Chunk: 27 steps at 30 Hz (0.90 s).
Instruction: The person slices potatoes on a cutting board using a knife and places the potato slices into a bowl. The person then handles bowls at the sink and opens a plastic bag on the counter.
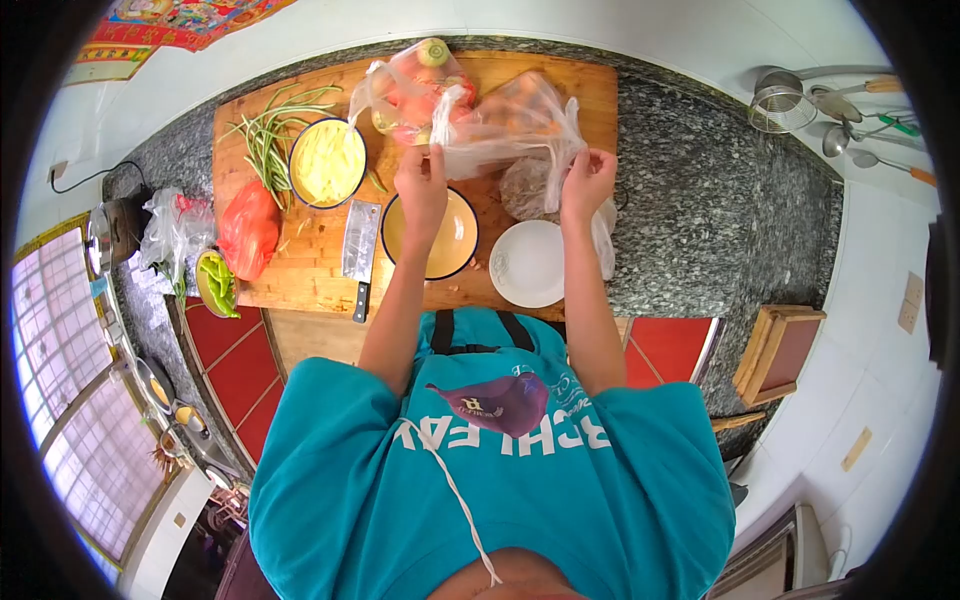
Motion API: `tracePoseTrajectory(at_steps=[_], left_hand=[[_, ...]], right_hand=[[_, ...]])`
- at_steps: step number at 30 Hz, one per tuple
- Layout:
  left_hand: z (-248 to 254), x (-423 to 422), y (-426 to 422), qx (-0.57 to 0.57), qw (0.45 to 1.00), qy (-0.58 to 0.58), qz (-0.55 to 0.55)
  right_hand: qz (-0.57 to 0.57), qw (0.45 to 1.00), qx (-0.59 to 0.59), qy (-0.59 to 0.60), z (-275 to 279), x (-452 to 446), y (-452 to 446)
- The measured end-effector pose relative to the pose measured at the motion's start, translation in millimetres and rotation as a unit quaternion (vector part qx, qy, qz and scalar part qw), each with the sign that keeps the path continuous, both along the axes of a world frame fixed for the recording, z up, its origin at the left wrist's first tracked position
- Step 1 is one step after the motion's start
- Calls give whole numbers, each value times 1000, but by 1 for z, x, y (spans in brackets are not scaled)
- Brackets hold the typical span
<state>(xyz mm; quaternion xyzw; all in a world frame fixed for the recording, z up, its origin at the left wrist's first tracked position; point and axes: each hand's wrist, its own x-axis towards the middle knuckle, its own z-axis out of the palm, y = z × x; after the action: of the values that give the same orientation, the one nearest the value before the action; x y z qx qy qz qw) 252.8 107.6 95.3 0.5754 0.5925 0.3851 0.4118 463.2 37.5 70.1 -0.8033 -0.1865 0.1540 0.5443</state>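
My left hand [420, 185] pinches one handle of a clear plastic bag [490, 155], and my right hand [588, 185] grips the other, so its mouth is stretched between them. Orange-coloured items show blurrily through the bag. Behind it lies a second bag [410, 95] with reddish contents and a pale green round vegetable [432, 52]. A yellowish bowl with a dark rim [458, 240] stands under my left wrist. Near my right forearm is a white plate [528, 268], with another plastic-wrapped bundle [530, 188] behind it.
On the wooden board [300, 290] are a cleaver [360, 240], a bowl of pale yellow shreds [328, 206], long green beans [265, 145] and a red bag [250, 228]. Green peppers [217, 285] fill a small bowl at the left edge. Ladles and strainers [780, 105] hang at right.
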Motion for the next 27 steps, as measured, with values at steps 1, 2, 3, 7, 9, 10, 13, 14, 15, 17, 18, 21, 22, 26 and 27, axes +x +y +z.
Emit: tracePoseTrajectory(at_steps=[1, 2, 3, 7, 9, 10, 13, 14, 15, 17, 18, 21, 22, 26, 27], left_hand=[[10, 4, -5, 0, 1000, 0, 2], [19, 8, -8, 112, 992, 48, 41], [26, 12, -10, 220, 968, 96, 79], [52, 31, 0, 367, 912, 79, -163], [32, 44, 9, 327, 915, 129, -199], [19, 47, 13, 284, 912, 180, -236], [-14, 33, 23, 231, 894, 259, -285], [-17, 33, 22, 235, 887, 293, -269], [-20, 37, 24, 237, 887, 292, -268], [-27, 47, 21, 226, 918, 209, -250], [-33, 50, 21, 224, 919, 209, -250], [-45, 62, 37, 230, 907, 234, -264], [-47, 66, 40, 257, 883, 290, -264], [-60, 85, 52, 234, 791, 489, -284], [-62, 87, 58, 235, 791, 488, -284]], right_hand=[[-13, 999, 33, -26, 16, -9, 2], [-6, 996, 43, -73, 23, -17, 1], [-5, 996, 44, -75, 38, -23, 1], [291, 925, 102, -222, 69, -45, 11], [389, 904, 71, -162, 61, -45, 17], [379, 910, 13, -168, 47, -43, 18], [366, 902, -134, -187, 30, -31, 17], [377, 899, -152, -165, 31, -28, 17], [385, 896, -166, -145, 31, -24, 23], [385, 887, -184, -176, 23, -16, 38], [387, 875, -201, -209, 22, -15, 43], [374, 877, -159, -257, 22, -13, 57], [373, 877, -159, -258, 13, -11, 60], [390, 827, -248, -319, -12, -17, 67], [376, 818, -273, -339, -15, -20, 70]])
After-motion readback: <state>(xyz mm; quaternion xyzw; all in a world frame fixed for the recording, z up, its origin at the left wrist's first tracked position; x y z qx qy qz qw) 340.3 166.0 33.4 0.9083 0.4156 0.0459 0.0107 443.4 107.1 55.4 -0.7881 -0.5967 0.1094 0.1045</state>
